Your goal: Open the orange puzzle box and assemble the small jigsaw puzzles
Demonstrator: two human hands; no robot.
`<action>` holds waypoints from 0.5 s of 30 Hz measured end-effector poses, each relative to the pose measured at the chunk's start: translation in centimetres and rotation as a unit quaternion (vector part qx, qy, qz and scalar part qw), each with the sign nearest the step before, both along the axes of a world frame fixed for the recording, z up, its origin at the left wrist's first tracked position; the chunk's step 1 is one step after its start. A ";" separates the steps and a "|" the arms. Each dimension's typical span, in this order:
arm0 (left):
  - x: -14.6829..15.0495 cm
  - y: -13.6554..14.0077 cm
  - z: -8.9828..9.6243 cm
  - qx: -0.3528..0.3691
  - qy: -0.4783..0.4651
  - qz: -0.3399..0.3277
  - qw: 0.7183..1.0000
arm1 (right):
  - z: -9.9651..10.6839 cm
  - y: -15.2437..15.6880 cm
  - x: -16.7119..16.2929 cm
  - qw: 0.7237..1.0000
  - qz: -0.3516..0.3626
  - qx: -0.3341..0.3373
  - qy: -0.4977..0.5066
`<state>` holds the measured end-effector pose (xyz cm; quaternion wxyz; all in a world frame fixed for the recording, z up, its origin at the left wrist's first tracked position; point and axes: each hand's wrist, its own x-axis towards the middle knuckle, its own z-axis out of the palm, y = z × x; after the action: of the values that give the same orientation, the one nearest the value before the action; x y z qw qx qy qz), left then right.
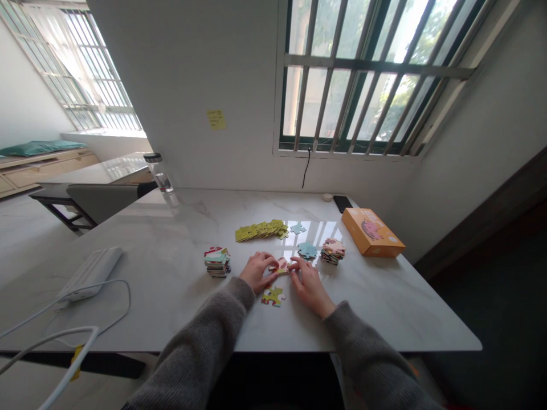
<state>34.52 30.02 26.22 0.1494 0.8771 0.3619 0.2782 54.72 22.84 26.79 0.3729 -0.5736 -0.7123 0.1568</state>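
As both hands meet over the white marble-patterned table [171, 313], the action centres on a pink-patterned puzzle piece [281, 265] lying flat between them. On its left edge is the left hand [260, 272], half curled, thumb and fingers bent around that side; on the other edge comes the right hand [309, 285], fingers bent, loosely spread, tips down by the piece. Whether either one actually has it pinched, I can't tell, the fingers being so small from up here. Just below sits a green puzzle piece [272, 296], flat on the table, near the left wrist. Beyond the hands, a fanned row of olive-green pieces [258, 230] slants across, with a single pale-blue piece [298, 228] just beside its right end. And look right: a small blue pile [307, 250], then a taller pink-topped stack [333, 250], then the orange box [372, 232] near the table's edge, a dark phone [342, 203] behind it. Out left of the hands stands another stack of pieces [217, 263], mixed colours on top.
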 end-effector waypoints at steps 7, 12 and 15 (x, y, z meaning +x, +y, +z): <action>-0.4 0.1 0.3 -0.001 -0.039 -0.002 0.999 | 0.5 -0.2 0.2 1.000 0.012 0.023 -0.008; -2.2 -1.5 1.1 -0.017 -0.062 -0.054 0.996 | 1.2 -1.5 0.0 0.992 0.119 0.029 -0.037; -3.1 -3.0 0.9 -0.023 -0.025 -0.097 0.995 | 1.6 -2.1 -0.2 0.985 0.167 0.035 -0.019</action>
<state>31.45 27.06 27.11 0.2047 0.8971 0.2779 0.2759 54.47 20.70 28.41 0.3474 -0.4360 -0.8103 0.1808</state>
